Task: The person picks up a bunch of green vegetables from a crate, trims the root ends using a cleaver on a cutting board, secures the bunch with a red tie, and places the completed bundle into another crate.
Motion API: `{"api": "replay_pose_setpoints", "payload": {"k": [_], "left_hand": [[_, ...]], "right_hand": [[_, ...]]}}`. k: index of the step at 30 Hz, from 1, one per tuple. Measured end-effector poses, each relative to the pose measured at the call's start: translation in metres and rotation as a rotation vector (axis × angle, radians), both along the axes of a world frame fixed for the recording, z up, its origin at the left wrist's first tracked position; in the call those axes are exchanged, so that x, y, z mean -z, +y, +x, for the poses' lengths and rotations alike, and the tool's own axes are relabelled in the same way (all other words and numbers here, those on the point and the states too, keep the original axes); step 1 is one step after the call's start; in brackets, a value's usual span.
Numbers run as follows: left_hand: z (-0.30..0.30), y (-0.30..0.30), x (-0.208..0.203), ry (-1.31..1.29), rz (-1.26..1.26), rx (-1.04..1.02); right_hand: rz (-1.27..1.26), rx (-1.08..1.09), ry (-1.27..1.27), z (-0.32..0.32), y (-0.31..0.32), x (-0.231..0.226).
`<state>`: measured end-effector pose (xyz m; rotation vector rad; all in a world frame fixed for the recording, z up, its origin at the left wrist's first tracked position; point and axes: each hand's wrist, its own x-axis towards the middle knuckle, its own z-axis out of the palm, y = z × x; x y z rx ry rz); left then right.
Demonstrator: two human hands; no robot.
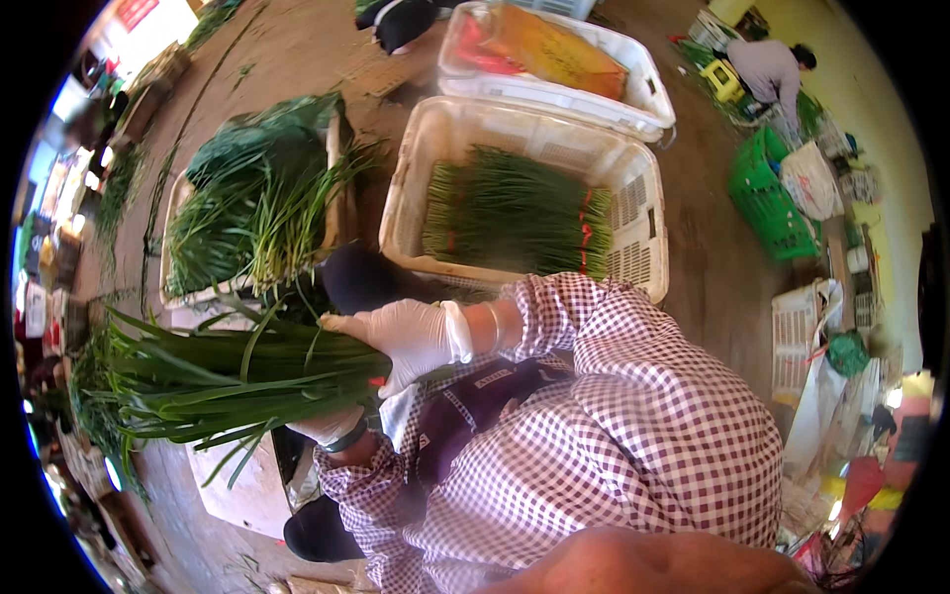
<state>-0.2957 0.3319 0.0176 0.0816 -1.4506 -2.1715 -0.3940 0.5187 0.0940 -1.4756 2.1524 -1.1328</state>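
A thick bunch of garlic chives (233, 366) lies sideways across the left of the head view, its long green leaves fanning out leftward. My right hand (401, 337), in a white glove, closes over the bunch's right end from above. From the near side my left hand (332, 426), also gloved, grips the bunch from below; most of its fingers are hidden by leaves. A bit of red tie (377, 381) shows beside my right palm. Beyond my right arm, tied bunches of chives (520, 213) with red bands fill part of a dirty white crate (411, 188).
A crate at the far left holds loose chives (237, 228) and a dark green sheet (262, 139). Behind the tied bunches stands a white tub (648, 104) with an orange sack (564, 54). At right, another person (767, 74) bends near a green basket (767, 198).
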Motion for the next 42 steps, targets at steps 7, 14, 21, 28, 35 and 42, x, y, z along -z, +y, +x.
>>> {"api": "replay_pose_setpoints", "payload": {"k": [7,14,21,28,35,42], "left_hand": [[-0.070,0.063,-0.030,-0.178,-0.251,0.110],[-0.118,0.100,-0.024,-0.290,-0.016,0.111],[-0.167,0.126,-0.139,-0.053,0.023,0.450],[-0.141,0.109,-0.077,-0.469,-0.399,0.691],[-0.142,0.082,-0.049,-0.523,-0.425,0.625],[-0.138,0.094,-0.061,-0.614,-0.507,0.812]], "right_hand": [[-0.007,0.139,0.029,-0.045,0.082,-0.012],[-0.078,0.311,-0.079,-0.058,0.128,-0.001],[-0.982,0.131,-1.189,-0.066,0.109,0.037],[-1.167,0.269,-1.303,-0.075,0.083,0.088],[0.132,0.254,-0.372,-0.079,0.134,0.073],[0.235,0.386,0.727,-0.084,0.156,0.034]]}}
